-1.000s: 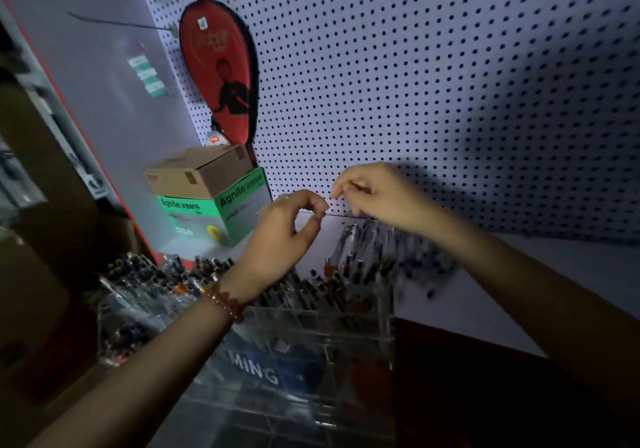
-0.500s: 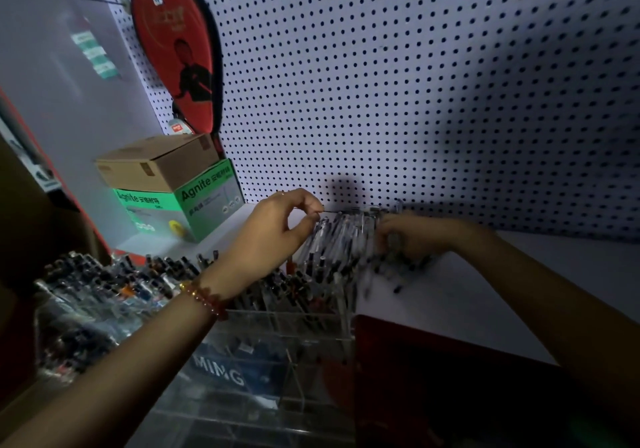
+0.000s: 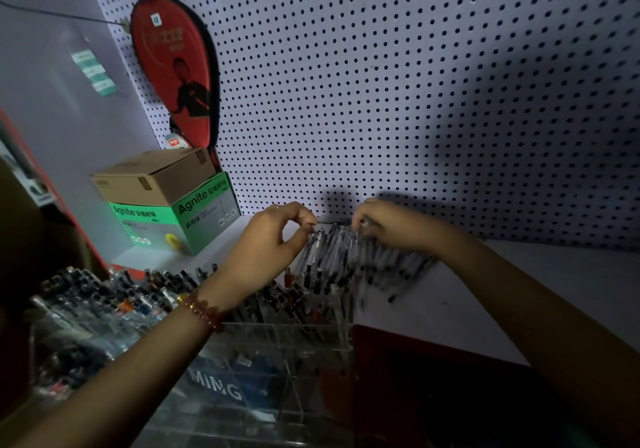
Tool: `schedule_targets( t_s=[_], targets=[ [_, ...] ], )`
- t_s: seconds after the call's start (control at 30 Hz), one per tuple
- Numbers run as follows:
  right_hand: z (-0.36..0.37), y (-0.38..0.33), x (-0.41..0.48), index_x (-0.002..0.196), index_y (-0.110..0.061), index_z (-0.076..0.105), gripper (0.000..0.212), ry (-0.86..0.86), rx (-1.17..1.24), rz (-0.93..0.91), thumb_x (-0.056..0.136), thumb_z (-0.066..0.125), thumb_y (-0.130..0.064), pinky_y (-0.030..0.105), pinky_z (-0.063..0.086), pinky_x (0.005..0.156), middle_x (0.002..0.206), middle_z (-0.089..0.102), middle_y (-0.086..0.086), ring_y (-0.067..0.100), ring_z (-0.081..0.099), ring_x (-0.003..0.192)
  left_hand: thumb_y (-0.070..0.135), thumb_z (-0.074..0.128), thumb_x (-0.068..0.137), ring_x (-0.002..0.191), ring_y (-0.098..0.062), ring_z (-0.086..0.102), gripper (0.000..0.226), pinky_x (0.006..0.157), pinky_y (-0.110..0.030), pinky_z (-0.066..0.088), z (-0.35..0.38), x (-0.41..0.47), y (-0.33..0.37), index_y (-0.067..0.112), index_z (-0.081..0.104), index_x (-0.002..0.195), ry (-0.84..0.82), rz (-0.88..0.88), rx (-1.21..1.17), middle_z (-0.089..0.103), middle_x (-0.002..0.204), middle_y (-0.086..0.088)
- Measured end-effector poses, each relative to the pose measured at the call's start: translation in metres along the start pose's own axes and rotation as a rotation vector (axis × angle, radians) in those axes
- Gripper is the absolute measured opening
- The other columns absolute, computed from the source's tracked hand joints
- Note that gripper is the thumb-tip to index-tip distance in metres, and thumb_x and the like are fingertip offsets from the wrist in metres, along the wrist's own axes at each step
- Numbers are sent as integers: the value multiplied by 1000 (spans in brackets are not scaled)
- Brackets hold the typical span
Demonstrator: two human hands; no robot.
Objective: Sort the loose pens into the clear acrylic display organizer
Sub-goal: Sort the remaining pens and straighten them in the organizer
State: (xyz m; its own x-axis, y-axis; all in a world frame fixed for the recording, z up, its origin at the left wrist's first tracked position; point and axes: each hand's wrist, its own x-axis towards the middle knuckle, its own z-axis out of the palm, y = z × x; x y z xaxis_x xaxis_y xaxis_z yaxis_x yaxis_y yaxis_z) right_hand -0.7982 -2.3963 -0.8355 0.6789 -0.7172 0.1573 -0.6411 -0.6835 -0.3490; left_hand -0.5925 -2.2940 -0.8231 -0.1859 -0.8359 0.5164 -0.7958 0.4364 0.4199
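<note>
Nearest the viewer stands one clear acrylic display organizer [image 3: 277, 343] at the front left of the bench [image 3: 502, 292]. Its dividers make several compartments, and the front wall bears white lettering. Its back rows are crowded with upright pens [image 3: 145, 295], too many and too dim to count. One dark red panel [image 3: 433, 371] sits just beside its right wall.

Two hands reach over the organizer. The left hand [image 3: 270, 243], with one beaded bracelet [image 3: 204, 309] on its wrist, has thumb and forefinger curled tip to tip at the left end of the loose pens [image 3: 346, 257]. Whether it pinches anything cannot be told. The right hand [image 3: 391, 226] curls its fingers down over the far ends of the same pens and grips them.

These loose pens lie side by side in one blurred heap on the bench behind the organizer's right end, partly hidden by both hands.

Farther back in the left corner, one brown cardboard box [image 3: 156, 177] rests on one green box [image 3: 194, 219]. Above them one red paddle case [image 3: 176, 67] hangs on the pegboard [image 3: 381, 84] along the far edge.
</note>
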Motion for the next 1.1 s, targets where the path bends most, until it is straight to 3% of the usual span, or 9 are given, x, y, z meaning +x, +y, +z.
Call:
schedule_targets(
  t_s=[0.17, 0.3, 0.37, 0.43, 0.53, 0.77, 0.9, 1.0, 1.1],
  targets=[
    [-10, -40, 3, 97, -20, 48, 31, 353, 138, -305, 89, 43, 9, 36, 48, 88, 105, 44, -7, 12, 51, 96, 7, 52, 95, 95, -2, 60, 12, 84, -9, 42, -11, 3, 3, 9, 63, 99, 89, -68, -193, 67, 101, 0],
    [-9, -87, 0, 94, -7, 53, 33, 615, 212, -559, 77, 48, 21, 14, 43, 80, 103, 39, -11, -5, 45, 99, 18, 40, 101, 94, -7, 66, 24, 89, -21, 47, -25, 5, 18, 12, 64, 101, 74, -314, -611, 72, 94, 3],
    [-2, -107, -1, 91, -5, 54, 34, 653, 216, -632, 74, 52, 24, 20, 45, 76, 102, 40, -8, -3, 45, 97, 21, 31, 104, 85, -7, 65, 32, 87, -29, 48, -32, 2, 29, 14, 58, 88, 1, -356, -912, 69, 78, 7],
    [7, -118, -5, 90, -6, 52, 36, 649, 211, -641, 73, 52, 25, 32, 48, 70, 103, 43, -2, 8, 49, 92, 27, 27, 104, 99, -13, 63, 35, 91, -33, 50, -35, 2, 36, 9, 56, 101, -51, -356, -1240, 68, 94, -2],
    [22, -128, -11, 95, -8, 51, 39, 564, 163, -631, 72, 47, 23, 19, 36, 58, 106, 41, -2, 2, 39, 75, 28, 31, 101, 102, -14, 66, 35, 91, -25, 50, -45, 0, 38, 5, 54, 115, 25, -373, -1467, 71, 106, -7],
    [28, -136, -17, 116, -20, 33, 39, 569, 31, -629, 80, 27, -7, 37, 41, 45, 114, 38, 0, 21, 51, 56, 14, 37, 100, 58, -4, 57, 21, 52, -15, 48, -62, -9, 27, 11, 58, 100, 278, -289, -1317, 62, 69, 5],
    [22, -144, -17, 119, -23, 33, 33, 782, 429, -461, 88, 43, -19, 41, 45, 48, 85, 50, -5, 17, 52, 56, 15, 37, 99, 48, -3, 40, 18, 46, -15, 38, -75, -22, 19, 9, 54, 98, 178, -198, -1192, 54, 70, 6],
    [15, -163, -17, 118, -24, 43, 32, 572, 826, -313, 92, 55, -37, 17, 42, 57, 78, 53, -3, 1, 51, 60, 14, 40, 95, 41, -2, 34, 12, 40, -14, 33, -73, -39, 21, 4, 45, 89, 11, -111, -1033, 54, 61, 8],
    [18, -178, -19, 104, -15, 54, 16, 431, 1078, -274, 93, 50, -25, 7, 37, 47, 60, 55, -15, -5, 51, 50, 12, 44, 92, 36, -4, 30, 11, 38, -15, 30, -71, -51, 18, 6, 37, 85, -54, -98, -886, 42, 47, 6]
  ],
)
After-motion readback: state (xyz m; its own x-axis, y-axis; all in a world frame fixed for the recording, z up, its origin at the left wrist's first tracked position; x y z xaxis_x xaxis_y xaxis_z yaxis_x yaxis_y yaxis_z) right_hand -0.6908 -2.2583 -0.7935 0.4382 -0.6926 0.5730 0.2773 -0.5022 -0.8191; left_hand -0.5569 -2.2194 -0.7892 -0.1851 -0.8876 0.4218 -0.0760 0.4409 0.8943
